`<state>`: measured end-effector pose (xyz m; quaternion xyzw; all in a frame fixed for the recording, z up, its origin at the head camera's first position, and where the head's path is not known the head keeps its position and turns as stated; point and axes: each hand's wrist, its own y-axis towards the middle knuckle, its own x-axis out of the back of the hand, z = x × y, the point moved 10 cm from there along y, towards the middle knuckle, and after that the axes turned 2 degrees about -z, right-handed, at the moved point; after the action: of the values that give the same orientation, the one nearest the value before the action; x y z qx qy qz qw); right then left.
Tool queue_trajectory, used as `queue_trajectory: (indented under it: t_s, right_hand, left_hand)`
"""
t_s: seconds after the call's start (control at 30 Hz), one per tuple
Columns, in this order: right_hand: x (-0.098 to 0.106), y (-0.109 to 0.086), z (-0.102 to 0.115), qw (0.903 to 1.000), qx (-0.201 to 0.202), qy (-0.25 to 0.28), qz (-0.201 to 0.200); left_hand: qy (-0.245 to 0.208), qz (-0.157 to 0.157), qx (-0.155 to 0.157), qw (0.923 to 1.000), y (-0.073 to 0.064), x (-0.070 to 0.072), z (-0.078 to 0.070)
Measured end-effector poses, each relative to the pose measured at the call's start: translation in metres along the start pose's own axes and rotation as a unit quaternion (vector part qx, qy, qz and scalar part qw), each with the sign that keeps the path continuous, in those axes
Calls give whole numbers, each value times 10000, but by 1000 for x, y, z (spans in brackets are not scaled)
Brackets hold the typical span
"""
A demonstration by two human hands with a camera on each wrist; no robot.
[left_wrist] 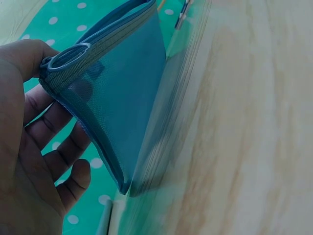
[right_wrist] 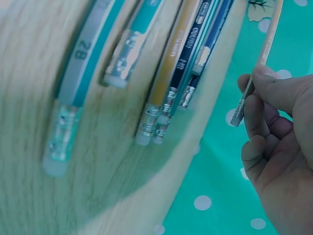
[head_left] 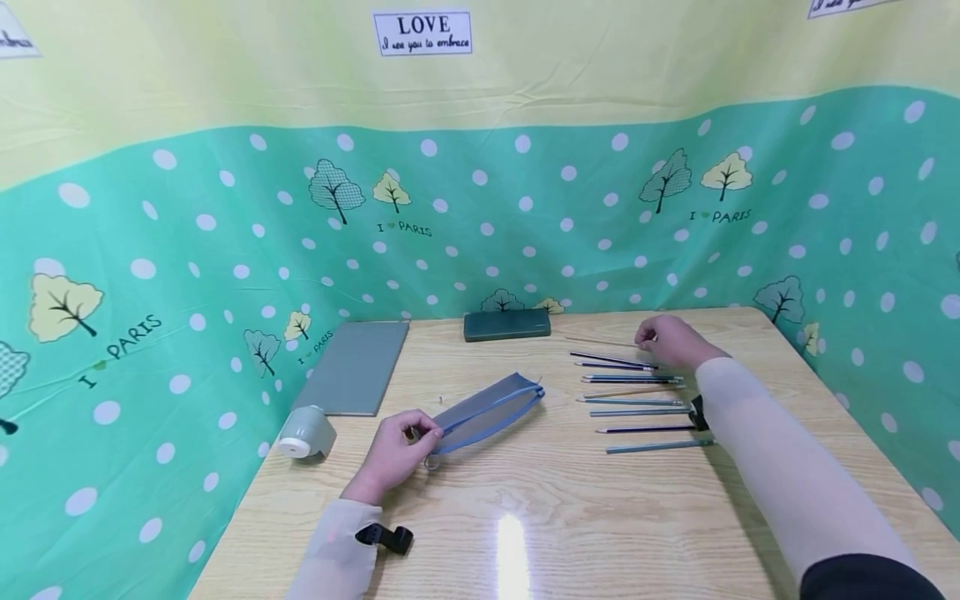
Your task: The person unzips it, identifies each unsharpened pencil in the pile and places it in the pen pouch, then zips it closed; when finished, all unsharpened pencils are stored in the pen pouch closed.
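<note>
My left hand (head_left: 399,450) pinches one end of a blue mesh zipper pouch (head_left: 487,408) between thumb and fingers. The pouch's mouth gapes, and a ring-shaped zipper pull (left_wrist: 71,56) sits by the thumb in the left wrist view. My right hand (head_left: 675,342) pinches a natural-wood pencil (right_wrist: 268,41) near its eraser end, at the far side of the row. Several more pencils (head_left: 637,412) lie roughly parallel on the table nearer to me, their eraser ends to the right; a teal one marked 2B (right_wrist: 80,73) shows close in the right wrist view.
A dark green case (head_left: 507,325) lies at the table's back edge. To the left are a flat grey board or folder (head_left: 356,367) and a grey-green cup-like object (head_left: 307,432) with a white end. A polka-dot curtain (head_left: 525,208) hangs round the wooden table (head_left: 570,517).
</note>
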<state>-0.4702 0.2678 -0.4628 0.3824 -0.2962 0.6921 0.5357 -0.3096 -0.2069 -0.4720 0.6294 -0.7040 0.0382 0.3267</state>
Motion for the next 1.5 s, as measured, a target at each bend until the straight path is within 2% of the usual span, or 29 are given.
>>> queue_trajectory:
  t_s: [0.43,1.03,1.5]
  right_hand:
    - [6,-9,22,9993,133,74,-354]
    - [15,-40,69,9894,564,374,-1281]
    - [11,-57,107,9859,880,408,-1366]
  left_hand:
    - [-105,-60,130,9998,0,0,5]
    - [-325,-54,76,9994,1,-1,0]
    - [-403,-154,53,9991,2,-1,1]
